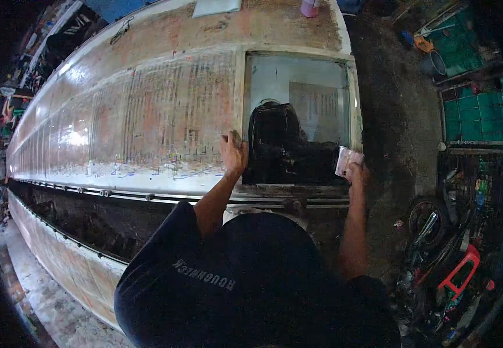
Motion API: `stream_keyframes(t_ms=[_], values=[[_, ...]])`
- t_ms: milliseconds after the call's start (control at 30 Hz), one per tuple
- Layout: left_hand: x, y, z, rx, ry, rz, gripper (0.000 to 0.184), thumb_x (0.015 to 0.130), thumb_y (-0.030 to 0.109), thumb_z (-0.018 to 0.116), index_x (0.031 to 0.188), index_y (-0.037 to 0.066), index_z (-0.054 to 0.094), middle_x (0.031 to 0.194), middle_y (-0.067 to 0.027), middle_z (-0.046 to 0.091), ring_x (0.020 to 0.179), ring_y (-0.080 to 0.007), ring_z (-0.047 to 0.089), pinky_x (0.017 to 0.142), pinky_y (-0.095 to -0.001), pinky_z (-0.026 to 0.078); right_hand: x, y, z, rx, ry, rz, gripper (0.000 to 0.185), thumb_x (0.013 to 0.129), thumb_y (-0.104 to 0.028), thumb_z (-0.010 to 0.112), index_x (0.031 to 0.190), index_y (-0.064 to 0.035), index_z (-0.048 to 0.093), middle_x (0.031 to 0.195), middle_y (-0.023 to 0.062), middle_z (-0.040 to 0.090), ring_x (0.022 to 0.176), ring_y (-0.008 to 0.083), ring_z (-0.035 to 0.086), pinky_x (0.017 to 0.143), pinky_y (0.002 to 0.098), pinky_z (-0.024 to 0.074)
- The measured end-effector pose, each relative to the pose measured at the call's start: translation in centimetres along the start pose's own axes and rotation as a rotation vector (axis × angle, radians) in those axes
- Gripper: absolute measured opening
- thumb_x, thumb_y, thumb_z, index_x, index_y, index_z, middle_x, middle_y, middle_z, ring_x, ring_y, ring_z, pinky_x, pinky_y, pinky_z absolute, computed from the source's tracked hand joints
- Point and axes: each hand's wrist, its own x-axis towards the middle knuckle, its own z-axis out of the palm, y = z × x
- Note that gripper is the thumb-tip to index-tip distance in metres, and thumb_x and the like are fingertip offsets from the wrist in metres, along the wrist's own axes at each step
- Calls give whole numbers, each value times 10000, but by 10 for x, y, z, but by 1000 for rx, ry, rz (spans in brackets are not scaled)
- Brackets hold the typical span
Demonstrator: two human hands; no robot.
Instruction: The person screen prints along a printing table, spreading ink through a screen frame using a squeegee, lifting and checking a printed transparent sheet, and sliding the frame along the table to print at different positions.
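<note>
A screen-printing frame (239,95) with a pale border and a see-through mesh lies on the long table's right part. Black ink or a dark reflection (274,130) fills its lower half; I cannot tell which. My left hand (235,156) is closed on the frame's left side, fingers bent over the outer edge. At the lower right corner of the frame, my right hand (358,173) grips a pale pink flat block (347,162), whose exact kind I cannot make out. The block is beside the frame's right border.
The long stained table (118,122) runs far to the left, with metal rails (147,197) along its near edge. A second table (83,258) lies beyond a dark gap. A pink container (309,7) and a white sheet (217,6) are at the far side. A bicycle wheel (428,223) and a red plastic piece (463,272) are at right.
</note>
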Motion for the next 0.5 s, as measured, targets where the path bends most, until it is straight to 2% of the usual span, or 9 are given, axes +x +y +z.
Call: stream_keyframes(t_ms=[100,167,200,233,300,367,400,433,500], values=[[1,7,-1,68,-46,-71,540,854,151,711,1338,27,506,1186,-283,515,1104,-508,523,953,-579,448,5,16,10,-259,-118,-101,335,797,-111,699,1108,12,720,931,90,699,785,223,653,634,384,516],[0,11,-3,28,-51,-142,518,838,151,722,1299,20,525,1157,-274,517,1092,-488,525,949,-570,450,-76,-54,57,-454,-103,-269,206,806,-103,716,988,-11,746,865,118,712,791,243,681,677,439,544],[-1,9,-5,22,-49,-155,518,838,151,722,1299,20,525,1157,-274,517,1092,-488,525,949,-570,450,-91,-39,82,-669,26,-765,151,813,-144,754,909,-28,754,887,154,723,846,298,712,752,479,564],[0,7,-4,2,-47,-160,504,834,154,729,1275,11,533,1158,-274,520,1099,-486,525,955,-562,450,-123,-68,108,-660,-160,-750,163,826,-158,759,954,-56,759,956,148,741,948,352,719,922,508,542],[1,6,-4,-39,-18,-145,506,812,167,758,1237,-10,548,1153,-262,530,1118,-472,523,972,-549,449,-129,-104,163,-981,-526,-693,232,826,-96,730,1056,-103,756,1006,135,740,1063,367,684,1186,611,323],[-1,5,-7,-31,-46,-168,517,807,170,766,1241,-10,548,1161,-256,535,1118,-469,527,972,-549,450,-99,-137,216,-903,-665,-941,231,828,-106,711,1052,-89,759,1031,152,741,1046,394,692,1087,579,435],[3,7,-9,-22,-67,-171,529,803,172,773,1246,-10,549,1169,-250,540,1119,-465,531,972,-549,451,-78,-150,243,-949,-718,-937,272,842,-82,692,1109,-94,747,1074,157,726,1080,371,675,1113,605,413],[7,9,-12,-29,-64,-177,529,803,172,773,1246,-10,549,1169,-250,540,1119,-465,531,972,-549,451,-62,-160,264,-971,-693,-920,252,854,-111,700,1100,-86,751,1053,167,717,1040,405,660,999,580,472],[6,14,-18,-65,-77,-203,541,796,170,783,1254,-3,553,1196,-245,548,1127,-460,540,975,-544,455,-58,-123,276,-950,-555,-988,230,850,-117,698,1069,-87,762,1029,163,716,1010,401,662,960,552,494]])
